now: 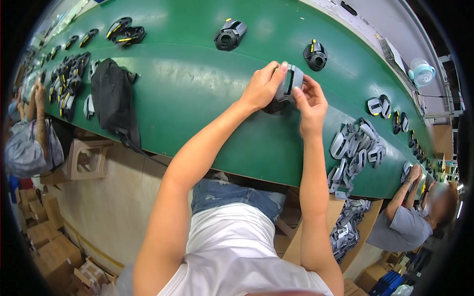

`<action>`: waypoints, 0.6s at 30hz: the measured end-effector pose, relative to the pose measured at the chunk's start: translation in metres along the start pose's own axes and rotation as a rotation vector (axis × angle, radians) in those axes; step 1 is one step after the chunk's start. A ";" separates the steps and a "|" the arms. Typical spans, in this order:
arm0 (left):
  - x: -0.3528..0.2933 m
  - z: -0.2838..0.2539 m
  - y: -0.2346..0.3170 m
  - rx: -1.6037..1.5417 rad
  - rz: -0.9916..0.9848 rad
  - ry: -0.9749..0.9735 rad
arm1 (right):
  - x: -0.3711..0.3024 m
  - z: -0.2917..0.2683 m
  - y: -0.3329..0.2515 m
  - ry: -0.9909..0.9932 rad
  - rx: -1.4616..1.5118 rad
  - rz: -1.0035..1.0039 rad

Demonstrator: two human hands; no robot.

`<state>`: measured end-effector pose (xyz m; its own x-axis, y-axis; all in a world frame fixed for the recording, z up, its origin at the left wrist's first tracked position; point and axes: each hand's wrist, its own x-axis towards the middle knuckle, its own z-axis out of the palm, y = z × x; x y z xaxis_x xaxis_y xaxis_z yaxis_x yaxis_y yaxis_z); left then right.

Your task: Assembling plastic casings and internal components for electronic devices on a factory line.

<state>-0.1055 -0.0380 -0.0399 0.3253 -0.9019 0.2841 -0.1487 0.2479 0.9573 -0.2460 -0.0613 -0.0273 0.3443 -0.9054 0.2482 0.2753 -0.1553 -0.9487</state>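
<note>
Both hands meet over the green work surface [197,89], a little right of the middle. Between them is a grey-and-black plastic housing [296,76], tilted, with a dark slot along its side. My left hand [264,86] grips its left side, with the thumb near the top edge. On the right side my right hand [311,101] holds it between thumb and bent fingers. A dark rounded base [276,106] shows just under the hands; whether it is joined to the grey part I cannot tell.
Farther off sit two black-and-grey units [230,35] [316,55] with yellow tabs. Loose grey plastic parts [358,148] lie piled at right, above a carton [368,222] of similar pieces. A black bag [112,93] lies left. Other people work at both sides.
</note>
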 end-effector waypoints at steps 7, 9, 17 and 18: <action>0.006 0.000 -0.018 -0.167 -0.111 0.009 | 0.002 -0.005 0.007 0.013 0.029 0.172; 0.006 -0.004 -0.011 -0.204 -0.149 -0.051 | 0.002 -0.003 0.000 -0.002 -0.016 0.164; 0.001 -0.009 0.002 -0.186 -0.043 -0.145 | 0.000 -0.010 0.007 -0.137 0.048 0.280; 0.002 -0.009 0.004 -0.187 -0.041 -0.149 | -0.001 -0.011 0.008 -0.150 0.056 0.263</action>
<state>-0.0969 -0.0361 -0.0354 0.1843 -0.9512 0.2475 0.0421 0.2592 0.9649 -0.2536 -0.0663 -0.0375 0.5378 -0.8427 0.0259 0.2069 0.1021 -0.9730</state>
